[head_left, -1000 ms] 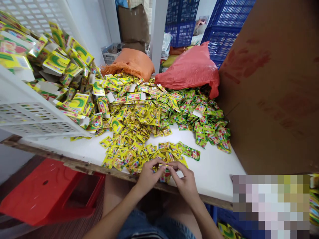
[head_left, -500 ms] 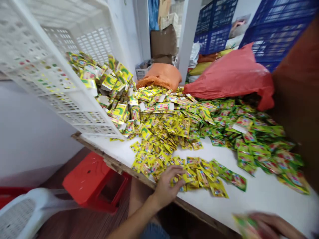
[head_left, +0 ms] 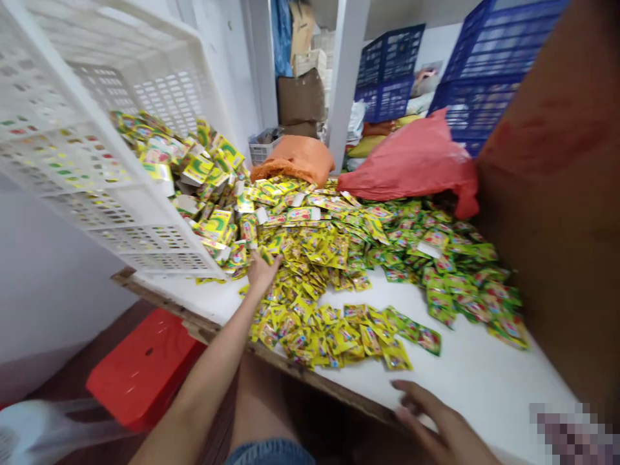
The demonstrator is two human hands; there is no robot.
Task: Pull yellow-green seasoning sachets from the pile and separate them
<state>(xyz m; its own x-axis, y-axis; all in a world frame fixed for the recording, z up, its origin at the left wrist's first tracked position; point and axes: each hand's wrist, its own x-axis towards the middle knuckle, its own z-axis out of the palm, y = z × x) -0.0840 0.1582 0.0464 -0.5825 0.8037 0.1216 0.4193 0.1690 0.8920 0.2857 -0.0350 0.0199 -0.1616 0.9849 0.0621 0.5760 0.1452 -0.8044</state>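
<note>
My left hand [head_left: 262,274] reaches to the left side of the pile, thumb and fingers spread on either side of a small yellow-and-green box [head_left: 266,256]; firm contact is hard to make out. Around it lie yellow sachets [head_left: 310,297] and printed yellow cartons [head_left: 216,223], some with white open flaps. My right hand [head_left: 433,416] hovers over the near table edge, fingers apart and nothing visible in them. Nearest to it are a strip of green sachets [head_left: 429,340] and the front yellow sachets [head_left: 397,354].
A tilted white crate [head_left: 159,242] spills cartons onto the white table [head_left: 465,381]. Behind the pile lie an orange sack [head_left: 300,158] and a red bag [head_left: 411,161]. Green sachets [head_left: 465,284] heap at right, beside a brown board [head_left: 552,194]. Below left stands a red stool [head_left: 145,361].
My left hand has left the front yellow sachets and moved forward and left to the small box. The right hand no longer shows the green packet it held. The view has shifted right.
</note>
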